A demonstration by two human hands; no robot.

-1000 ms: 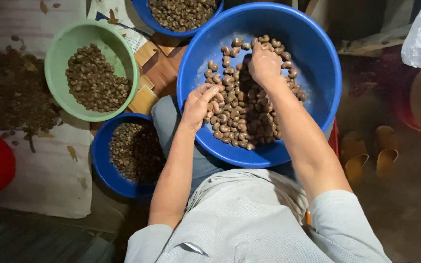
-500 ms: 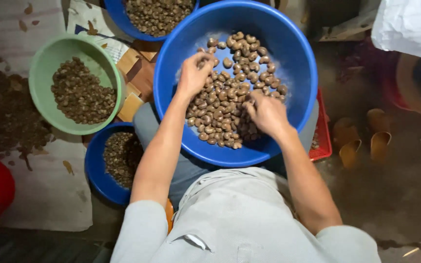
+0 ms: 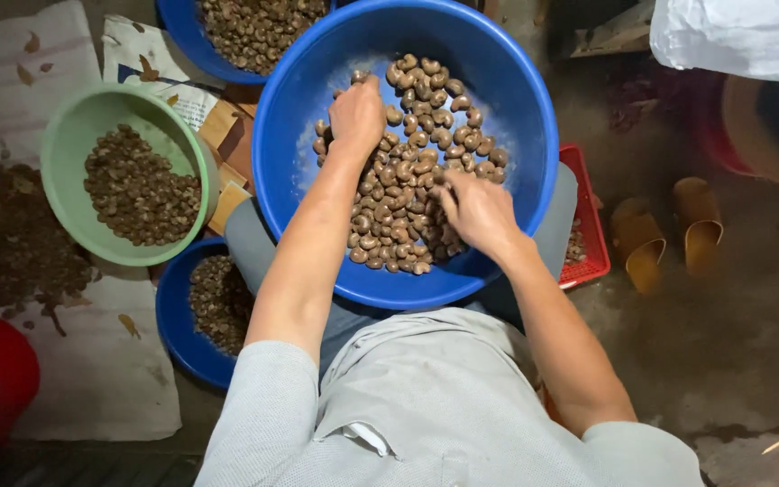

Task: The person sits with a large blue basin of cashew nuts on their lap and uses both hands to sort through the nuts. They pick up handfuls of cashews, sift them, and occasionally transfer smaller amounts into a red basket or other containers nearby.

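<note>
- Left hand point(image 3: 358, 115) now sits at the far left edge of the nut pile, whereas half a second ago it lay a little nearer the middle; a second ago it worked the near side.
- Right hand point(image 3: 475, 209) has come down to the near right part of the pile; a second ago it was at the far rim. The two hands have swapped ends.
- Judgement: the hands are raking through and picking over the nuts point(image 3: 416, 153), sweeping different zones in turn.
- Left fingers are curled under and pressed together on the nuts; whether they pinch one I cannot tell.
- Right fingers are loosely spread, tips down among the nuts; nothing clearly held.
- Nuts: kidney-shaped, tan to dark brown, matte shells, heaped in the large blue basin point(image 3: 534, 126) resting on the person's lap.
- Basin: smooth moulded plastic, round, with a pale dusty film on its bare inner wall.
- Nearby: green bowl point(image 3: 65, 144) of smaller dark pieces, small blue bowl point(image 3: 173, 316) with the same, second blue basin point(image 3: 182, 27) at top, red crate point(image 3: 588, 225), yellow sandals point(image 3: 664, 230) on the floor.
</note>
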